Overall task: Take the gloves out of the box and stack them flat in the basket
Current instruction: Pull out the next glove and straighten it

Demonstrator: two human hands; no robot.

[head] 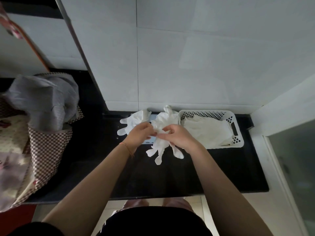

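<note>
Glove (162, 142) held crumpled over the box (147, 142) on the worktop (213, 167), left hand (139, 134) and right hand (179, 136) both pinching it. Basket (238, 132) just right already holds flat gloves. Risk: thin film clings and folds, so it lands creased, not flat.

A crumpled white glove (161, 143) hangs fingers-down over the mostly hidden box (148, 142). Another glove (132, 124) sprawls left. Flat white gloves (207, 132) fill the white perforated basket (238, 143).
</note>
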